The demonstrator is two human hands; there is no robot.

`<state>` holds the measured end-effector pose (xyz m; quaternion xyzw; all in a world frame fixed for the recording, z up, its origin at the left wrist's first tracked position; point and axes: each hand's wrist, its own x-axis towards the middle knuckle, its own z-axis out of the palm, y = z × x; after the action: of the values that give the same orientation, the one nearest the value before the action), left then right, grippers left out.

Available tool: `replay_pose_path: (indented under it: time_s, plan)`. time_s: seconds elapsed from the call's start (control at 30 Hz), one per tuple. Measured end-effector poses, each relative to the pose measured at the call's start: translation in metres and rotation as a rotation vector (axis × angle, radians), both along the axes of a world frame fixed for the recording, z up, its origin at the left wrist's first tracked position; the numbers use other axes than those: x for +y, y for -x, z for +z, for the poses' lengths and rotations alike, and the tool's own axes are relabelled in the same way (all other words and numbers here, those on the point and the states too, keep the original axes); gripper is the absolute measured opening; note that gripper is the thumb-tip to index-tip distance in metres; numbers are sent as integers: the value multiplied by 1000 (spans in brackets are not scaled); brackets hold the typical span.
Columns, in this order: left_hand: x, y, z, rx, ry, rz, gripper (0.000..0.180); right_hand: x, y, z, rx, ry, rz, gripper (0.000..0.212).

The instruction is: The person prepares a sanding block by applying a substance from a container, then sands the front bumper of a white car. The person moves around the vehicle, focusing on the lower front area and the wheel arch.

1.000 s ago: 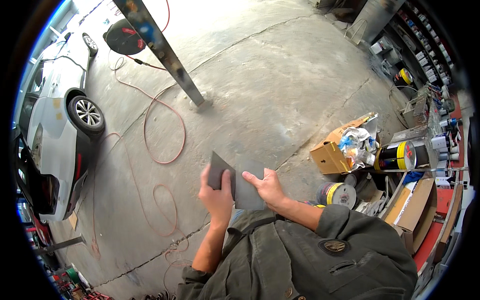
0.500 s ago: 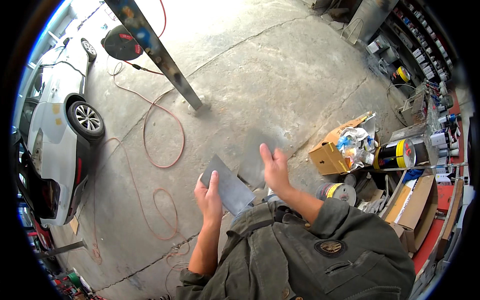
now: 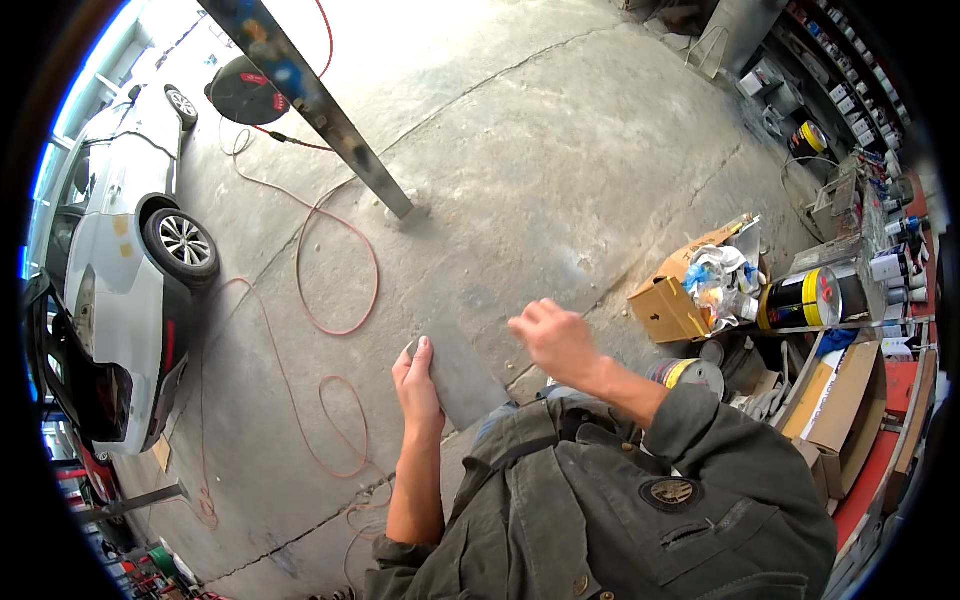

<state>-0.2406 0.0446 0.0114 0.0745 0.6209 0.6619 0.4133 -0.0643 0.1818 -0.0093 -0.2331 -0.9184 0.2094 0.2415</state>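
Observation:
My left hand (image 3: 417,388) grips a flat, grey rectangular sheet (image 3: 468,385) by its left edge, the thumb lying on top. The sheet is held in front of my waist, above the concrete floor. To its right, and apart from it, is my right hand (image 3: 556,342), raised with its fingers curled in. Its back faces up, so whatever those fingers may hold is hidden.
A cardboard box of rubbish (image 3: 668,308), a tin (image 3: 690,376) and a black-and-yellow drum (image 3: 803,300) stand to the right. Ahead rises a steel post (image 3: 320,110); red hose (image 3: 375,270) loops over the floor. A silver car (image 3: 120,270) is at left.
The second grey sheet, seen at my right hand before, no longer shows. That hand has turned and its fingers have curled in. My left hand keeps its sheet, now tilted differently.

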Motion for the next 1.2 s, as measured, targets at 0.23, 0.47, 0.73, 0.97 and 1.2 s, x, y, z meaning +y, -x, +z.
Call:
replay_pose_path:
  time_s: [0.23,0.47,0.73,0.97,1.2]
  plan:
    - [6,-17,2,-138,-54,-53,19,2,17,5,392,935,-244,29]
    - [10,-30,-11,318,26,-122,25,-25,32,-3,426,942,-257,42]
    - [14,-48,18,449,43,-185,36,-52,25,-12,235,921,11,68]
    - [12,-39,2,835,135,-14,44,-61,24,33,380,1564,-105,42]
    - [-1,-5,6,32,-81,7,34,-41,21,35,177,1260,-532,38]
